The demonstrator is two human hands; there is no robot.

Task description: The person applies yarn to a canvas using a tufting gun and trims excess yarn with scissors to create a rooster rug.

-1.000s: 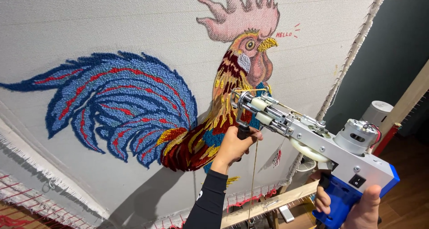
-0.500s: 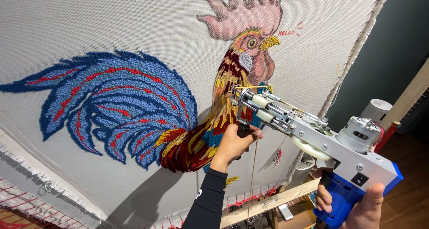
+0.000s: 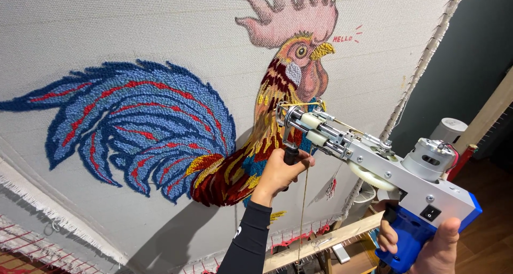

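Hands [image 3: 280,172] and tool fill the lower right of the view: two bare hands, one tufting gun [image 3: 368,161]. The left hand, in a black sleeve [image 3: 248,242], has its fingers wrapped tight round the gun's black front handle [image 3: 291,155], just under the needle end. The right hand [image 3: 427,247] is closed about the blue rear grip [image 3: 409,236], with the thumb up along the side and the fingers curled round the front. The gun slants from the lower right up to the left, and its tip [image 3: 280,113] meets the stretched white cloth [image 3: 133,28] at the rooster's chest.

One tufted rooster [image 3: 256,135] covers the cloth: one pink comb [image 3: 299,17], one yellow beak [image 3: 322,50], one eye, a blue tail [image 3: 133,124] streaked with red, and a body of red, yellow and brown. On the gun sit two cream rollers [image 3: 311,129], one grey motor [image 3: 430,159] with red wires, and one black switch [image 3: 430,213]. One thin yellow strand of yarn [image 3: 304,210] hangs down by the left wrist. One wooden bar [image 3: 320,247] crosses below, and one frame edge [image 3: 422,60] with a row of nails runs along the cloth's right side.
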